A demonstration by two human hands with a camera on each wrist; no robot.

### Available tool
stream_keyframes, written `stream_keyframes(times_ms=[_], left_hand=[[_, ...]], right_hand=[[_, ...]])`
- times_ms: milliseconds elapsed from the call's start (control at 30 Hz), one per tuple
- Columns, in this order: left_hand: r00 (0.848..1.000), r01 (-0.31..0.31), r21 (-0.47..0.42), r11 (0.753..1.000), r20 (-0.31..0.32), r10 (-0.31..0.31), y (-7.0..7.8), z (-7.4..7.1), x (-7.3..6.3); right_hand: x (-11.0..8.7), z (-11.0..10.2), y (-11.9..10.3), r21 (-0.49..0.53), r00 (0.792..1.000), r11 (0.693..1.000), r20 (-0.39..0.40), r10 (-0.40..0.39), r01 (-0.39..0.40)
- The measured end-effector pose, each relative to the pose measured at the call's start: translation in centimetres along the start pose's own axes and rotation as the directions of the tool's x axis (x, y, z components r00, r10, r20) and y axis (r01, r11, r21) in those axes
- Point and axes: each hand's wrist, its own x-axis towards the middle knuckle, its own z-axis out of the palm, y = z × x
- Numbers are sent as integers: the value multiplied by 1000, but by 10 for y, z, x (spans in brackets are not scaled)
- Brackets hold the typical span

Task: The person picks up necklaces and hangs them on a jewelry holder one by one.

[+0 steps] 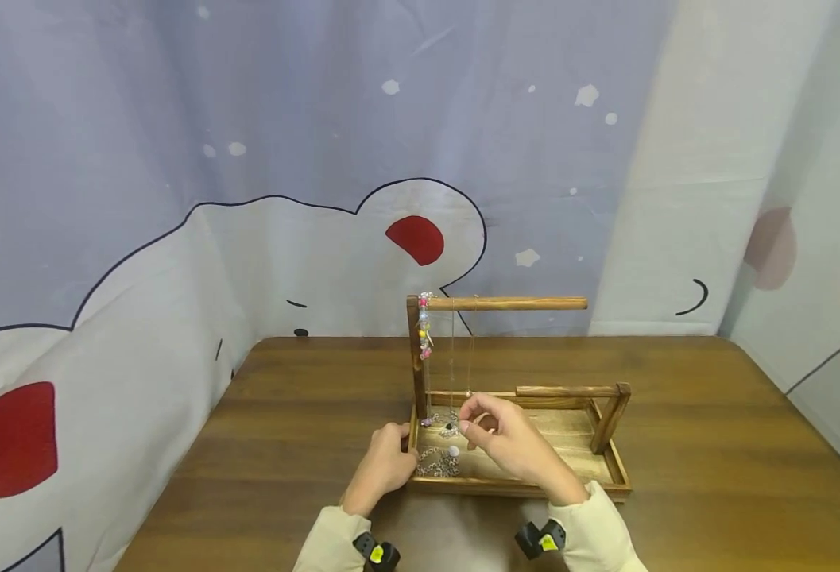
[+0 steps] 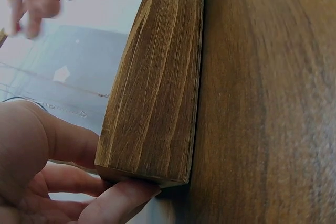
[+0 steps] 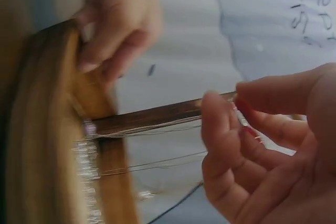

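A wooden jewelry stand (image 1: 512, 486) with a tray base stands on the table. My left hand (image 1: 384, 461) grips the left end of its tray, and the left wrist view shows thumb and fingers around the wooden corner (image 2: 147, 150). Over the tray hovers my right hand (image 1: 501, 437), fingers bent, no held thing showing between the fingertips. Thin necklaces (image 1: 452, 357) hang from the upper bar (image 1: 527, 303) close to it. A colorful beaded bracelet (image 1: 424, 326) hangs at that bar's left end. Silver chains (image 1: 437, 465) with a pale round piece (image 1: 453, 451) lie in the tray.
A shorter, lower bar (image 1: 566, 391) rises on a post at the stand's right end. Brown table (image 1: 284, 413) surrounds the stand. Behind it hangs a printed curtain (image 1: 305, 103).
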Motion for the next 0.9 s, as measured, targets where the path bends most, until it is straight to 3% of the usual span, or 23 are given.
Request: stream_keyframes(times_ms=[133,300,567,700,900], left_hand=[[1000,-18,1,1000,-5,18,1,2,-2],[1000,-17,7,1000,-13,17,1,-2,-4],[999,25,-8,1000,20,-25,-2,1,-5],[1000,29,-6,1000,11,-29,-1,1,-2],[1000,0,8,1000,1,0,0,2,-1]], right_hand=[[1,13,35,-80,999,997,44,3,1],[5,26,52,-162,993,986,113,-18,36],[4,40,70,-289,979,956,201,20,40],[3,44,73,-352,985,935,171,30,33],[1,44,74,-414,994,908,56,97,-65]])
